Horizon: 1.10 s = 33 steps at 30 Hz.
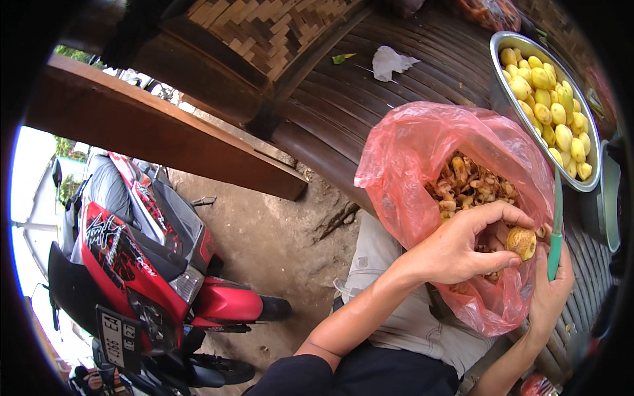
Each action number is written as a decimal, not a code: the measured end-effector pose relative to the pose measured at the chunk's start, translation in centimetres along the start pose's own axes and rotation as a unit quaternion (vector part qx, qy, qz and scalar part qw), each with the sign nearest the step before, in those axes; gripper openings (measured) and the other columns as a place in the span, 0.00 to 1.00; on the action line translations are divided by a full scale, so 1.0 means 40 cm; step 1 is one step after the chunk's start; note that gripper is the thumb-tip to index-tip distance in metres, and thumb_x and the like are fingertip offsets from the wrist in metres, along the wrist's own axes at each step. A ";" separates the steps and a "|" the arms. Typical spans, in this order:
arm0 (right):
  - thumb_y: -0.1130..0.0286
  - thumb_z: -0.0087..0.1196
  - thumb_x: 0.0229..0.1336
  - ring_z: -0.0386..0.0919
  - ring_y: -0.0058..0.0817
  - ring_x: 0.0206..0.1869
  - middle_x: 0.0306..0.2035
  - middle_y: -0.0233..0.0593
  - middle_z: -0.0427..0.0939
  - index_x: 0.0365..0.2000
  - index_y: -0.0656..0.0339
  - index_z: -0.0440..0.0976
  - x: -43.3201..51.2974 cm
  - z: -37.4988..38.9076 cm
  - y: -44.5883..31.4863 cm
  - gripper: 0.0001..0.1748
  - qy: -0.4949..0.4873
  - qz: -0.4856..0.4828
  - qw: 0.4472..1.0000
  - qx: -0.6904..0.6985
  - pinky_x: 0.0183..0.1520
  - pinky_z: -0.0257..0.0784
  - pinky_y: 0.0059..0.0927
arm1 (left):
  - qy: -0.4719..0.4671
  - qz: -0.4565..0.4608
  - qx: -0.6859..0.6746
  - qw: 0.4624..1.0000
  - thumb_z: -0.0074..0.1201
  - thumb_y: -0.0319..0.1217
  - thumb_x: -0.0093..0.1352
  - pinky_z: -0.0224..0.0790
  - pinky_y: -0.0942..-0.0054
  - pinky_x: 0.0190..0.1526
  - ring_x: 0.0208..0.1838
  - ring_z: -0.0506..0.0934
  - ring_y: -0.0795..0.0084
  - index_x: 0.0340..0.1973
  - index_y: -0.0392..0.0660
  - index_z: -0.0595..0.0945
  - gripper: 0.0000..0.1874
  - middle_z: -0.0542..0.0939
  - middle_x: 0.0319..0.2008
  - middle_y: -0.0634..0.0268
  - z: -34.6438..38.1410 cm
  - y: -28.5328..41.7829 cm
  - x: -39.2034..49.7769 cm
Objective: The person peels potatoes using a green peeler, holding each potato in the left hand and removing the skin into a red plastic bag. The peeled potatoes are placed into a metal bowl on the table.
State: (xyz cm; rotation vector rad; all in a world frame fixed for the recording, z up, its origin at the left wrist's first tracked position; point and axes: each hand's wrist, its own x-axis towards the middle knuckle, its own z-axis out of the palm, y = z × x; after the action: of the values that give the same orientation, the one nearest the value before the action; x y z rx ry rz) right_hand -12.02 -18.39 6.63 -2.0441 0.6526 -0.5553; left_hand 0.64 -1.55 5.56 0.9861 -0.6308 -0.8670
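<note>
Between the thumb and fingers of my left hand (465,247) is a small roundish fruit (521,243), yellow with brown patches and a dark spot at its end. A knife (555,252) with a green handle rests in my right hand (554,292), its blade pointing away from me. The right fingertips are close beside the fruit; whether they touch it I cannot tell. Both hands are over the mouth of a red translucent plastic bag (396,148) beside my legs. Brown and yellow peelings (468,185) lie inside it.
A metal basin (495,74) of peeled yellow fruits (557,114) stands at the far right on the dark slatted bench (337,94). Beside it is a green-rimmed container (613,198). Crumpled white plastic (391,63) and a leaf (343,58) lie on the slats. At left, a red motor scooter (148,252) stands below a wooden beam (173,133).
</note>
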 end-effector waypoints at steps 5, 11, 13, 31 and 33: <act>0.73 0.49 0.64 0.69 0.18 0.41 0.35 0.32 0.70 0.45 0.67 0.68 -0.014 -0.003 0.006 0.11 -0.105 0.045 0.993 -0.021 0.49 0.63 0.21 | 0.047 0.041 -0.181 0.982 0.56 0.22 0.65 0.67 0.78 0.53 0.52 0.72 0.78 0.58 0.39 0.68 0.25 0.74 0.51 0.64 0.002 -0.045 0.005; 0.66 0.49 0.65 0.58 0.05 0.19 0.34 0.32 0.72 0.58 0.60 0.60 -0.070 0.016 0.001 0.23 -0.123 0.129 0.974 0.138 0.18 0.50 0.09 | 0.089 -0.010 -0.217 0.972 0.54 0.21 0.67 0.69 0.81 0.50 0.47 0.74 0.82 0.59 0.38 0.65 0.26 0.75 0.45 0.67 0.033 -0.128 -0.027; 0.74 0.47 0.63 0.65 0.10 0.23 0.36 0.36 0.74 0.59 0.60 0.58 -0.081 0.026 0.003 0.25 -0.110 0.110 0.982 0.103 0.24 0.59 0.11 | 0.097 0.014 -0.269 0.958 0.54 0.20 0.66 0.70 0.79 0.49 0.46 0.75 0.79 0.60 0.38 0.65 0.26 0.75 0.47 0.64 0.035 -0.130 -0.029; 0.73 0.52 0.60 0.72 0.20 0.29 0.28 0.39 0.74 0.55 0.66 0.61 -0.098 -0.016 -0.062 0.24 -0.154 -0.003 0.988 0.028 0.38 0.69 0.21 | 0.121 0.017 -0.284 0.951 0.53 0.17 0.65 0.72 0.70 0.54 0.54 0.74 0.68 0.58 0.34 0.64 0.26 0.71 0.54 0.54 0.050 -0.115 -0.036; 0.75 0.52 0.60 0.73 0.22 0.28 0.27 0.40 0.74 0.53 0.65 0.62 -0.105 -0.018 -0.053 0.21 -0.165 -0.040 0.985 0.032 0.36 0.70 0.22 | 0.139 0.034 -0.246 0.959 0.54 0.20 0.65 0.75 0.63 0.51 0.54 0.75 0.62 0.58 0.33 0.63 0.27 0.71 0.54 0.50 0.054 -0.119 -0.034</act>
State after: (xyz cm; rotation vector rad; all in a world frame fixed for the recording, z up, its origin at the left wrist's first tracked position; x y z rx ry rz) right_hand -15.14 -15.20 8.24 -2.0459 0.3526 -0.2675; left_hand -3.36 -2.68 2.09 0.6116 -0.1888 -0.7552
